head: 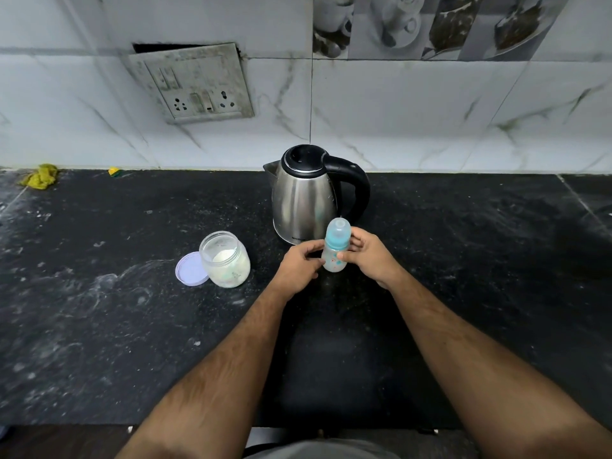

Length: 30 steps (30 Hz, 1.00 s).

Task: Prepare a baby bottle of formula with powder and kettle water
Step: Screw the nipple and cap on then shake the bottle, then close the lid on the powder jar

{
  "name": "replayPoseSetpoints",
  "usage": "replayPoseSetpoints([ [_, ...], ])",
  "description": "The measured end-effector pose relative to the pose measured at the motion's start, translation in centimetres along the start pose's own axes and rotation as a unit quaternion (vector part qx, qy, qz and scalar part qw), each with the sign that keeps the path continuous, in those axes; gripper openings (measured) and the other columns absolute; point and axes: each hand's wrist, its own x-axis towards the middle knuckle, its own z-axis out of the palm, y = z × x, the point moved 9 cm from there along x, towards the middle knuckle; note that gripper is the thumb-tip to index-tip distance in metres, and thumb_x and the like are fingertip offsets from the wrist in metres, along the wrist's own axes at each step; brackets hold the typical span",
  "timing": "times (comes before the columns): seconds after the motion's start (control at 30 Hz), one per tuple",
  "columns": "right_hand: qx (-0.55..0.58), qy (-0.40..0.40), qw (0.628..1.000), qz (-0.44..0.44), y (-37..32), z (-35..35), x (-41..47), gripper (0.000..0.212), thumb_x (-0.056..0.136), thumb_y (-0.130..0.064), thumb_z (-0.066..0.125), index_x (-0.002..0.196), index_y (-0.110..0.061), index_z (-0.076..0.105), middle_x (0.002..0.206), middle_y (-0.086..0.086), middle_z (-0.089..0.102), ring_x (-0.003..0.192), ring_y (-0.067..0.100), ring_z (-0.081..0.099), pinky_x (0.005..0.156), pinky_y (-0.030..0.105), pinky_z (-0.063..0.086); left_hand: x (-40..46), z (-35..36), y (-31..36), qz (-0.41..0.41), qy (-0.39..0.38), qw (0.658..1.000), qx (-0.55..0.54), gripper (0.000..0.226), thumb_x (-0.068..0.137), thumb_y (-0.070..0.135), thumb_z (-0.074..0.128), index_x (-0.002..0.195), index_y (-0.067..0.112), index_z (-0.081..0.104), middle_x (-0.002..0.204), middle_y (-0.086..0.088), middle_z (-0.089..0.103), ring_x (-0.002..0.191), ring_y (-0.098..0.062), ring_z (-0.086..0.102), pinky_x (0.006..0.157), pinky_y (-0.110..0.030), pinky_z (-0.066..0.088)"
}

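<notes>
A small baby bottle (pixel 335 250) with a blue collar and a clear cap stands upright on the black counter, just in front of the steel kettle (pixel 306 197). My right hand (pixel 369 256) grips the bottle's body from the right. My left hand (pixel 299 266) touches its lower left side with the fingertips. The kettle has a black lid, shut, and a black handle pointing right. To the left stands an open clear jar (pixel 225 260) with white powder inside, and its pale lilac lid (pixel 190 270) lies flat beside it.
The black stone counter (pixel 463 276) runs to a tiled wall with a grimy socket plate (pixel 195 84). A yellow cloth (pixel 41 175) and a small yellow-green scrap (pixel 114 171) lie at the back left by the wall.
</notes>
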Motion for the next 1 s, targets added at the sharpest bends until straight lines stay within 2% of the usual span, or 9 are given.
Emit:
replayPoseSetpoints([
  [0.1,-0.001,0.003,1.000,-0.001,0.5,-0.2,0.5,0.055,0.079,0.016,0.069,0.125,-0.012,0.058,0.120,0.010,0.068,0.100,0.003,0.068,0.091,0.022,0.054,0.4,0.1,-0.1,-0.003,0.000,1.000,0.005,0.049,0.092,-0.007,0.053,0.135,0.016,0.059,0.131,0.003,0.065,0.094,-0.015,0.062,0.080,-0.036,0.052],
  [0.27,-0.007,0.006,1.000,-0.001,0.9,-0.2,1.1,0.058,0.079,0.015,0.070,0.130,-0.011,0.058,0.118,0.002,0.068,0.115,0.018,0.064,0.101,0.034,0.050,0.6,0.1,0.2,-0.002,-0.002,1.000,0.015,0.051,0.092,-0.008,0.052,0.135,0.017,0.059,0.133,0.002,0.064,0.104,-0.025,0.065,0.084,-0.040,0.054],
  [0.4,-0.022,0.009,1.000,-0.004,1.2,-0.2,1.3,0.061,0.078,0.013,0.071,0.132,-0.011,0.057,0.117,-0.002,0.068,0.114,0.013,0.064,0.104,0.038,0.049,0.4,0.2,0.3,-0.002,-0.004,1.000,0.011,0.053,0.092,-0.010,0.050,0.137,0.016,0.057,0.133,0.004,0.063,0.112,-0.031,0.065,0.081,-0.038,0.052],
  [0.47,-0.028,0.008,1.000,-0.002,1.3,-0.2,1.3,0.065,0.078,0.014,0.071,0.136,-0.008,0.053,0.125,0.005,0.066,0.118,0.016,0.062,0.107,0.042,0.047,0.2,0.3,0.4,0.005,-0.010,1.000,0.017,0.054,0.092,-0.010,0.049,0.139,0.016,0.055,0.132,0.006,0.062,0.102,-0.026,0.064,0.076,-0.034,0.050],
  [0.6,-0.016,0.027,0.999,0.033,2.0,-0.3,0.8,0.089,0.076,0.013,0.075,0.151,-0.008,0.032,0.142,0.016,0.054,0.129,0.026,0.055,0.109,0.047,0.044,-0.4,0.3,0.6,0.019,0.000,1.000,0.017,0.053,0.092,-0.010,0.051,0.140,0.012,0.051,0.120,0.015,0.061,0.083,0.007,0.065,0.068,-0.012,0.050],
  [0.67,-0.032,0.056,0.997,0.049,2.7,-0.5,-0.1,0.092,0.076,0.006,0.078,0.152,-0.011,0.029,0.139,0.010,0.053,0.125,0.023,0.056,0.108,0.042,0.045,-0.8,-0.1,0.1,0.019,0.022,0.999,0.016,0.052,0.093,-0.008,0.054,0.141,0.010,0.049,0.127,0.009,0.060,0.082,0.009,0.064,0.081,-0.015,0.053],
  [0.73,-0.078,0.140,0.986,0.056,3.2,-1.3,-1.7,0.080,0.077,-0.001,0.078,0.146,-0.014,0.039,0.120,0.002,0.057,0.106,0.017,0.061,0.099,0.036,0.050,-1.6,-0.7,-0.7,0.017,0.043,0.999,0.022,0.048,0.093,-0.002,0.058,0.139,0.011,0.053,0.128,-0.004,0.065,0.086,0.001,0.062,0.096,-0.030,0.050],
  [0.83,-0.157,0.283,0.945,0.051,3.3,-1.5,-5.4,0.046,0.079,-0.008,0.072,0.120,-0.017,0.053,0.086,-0.004,0.058,0.073,0.011,0.058,0.080,0.036,0.053,-3.6,-1.8,-2.3,0.016,0.071,0.996,0.050,0.039,0.092,0.007,0.063,0.131,0.015,0.062,0.117,-0.004,0.071,0.098,-0.007,0.065,0.104,-0.034,0.049],
  [1.0,-0.152,0.252,0.956,0.017,3.8,4.5,-7.4,0.024,0.079,-0.010,0.074,0.097,-0.016,0.058,0.070,-0.001,0.058,0.067,0.020,0.058,0.071,0.034,0.049,-6.8,-4.5,-4.5,0.025,0.096,0.992,0.081,0.032,0.092,0.009,0.064,0.122,0.018,0.068,0.105,0.008,0.071,0.087,0.009,0.063,0.094,-0.016,0.049],
])
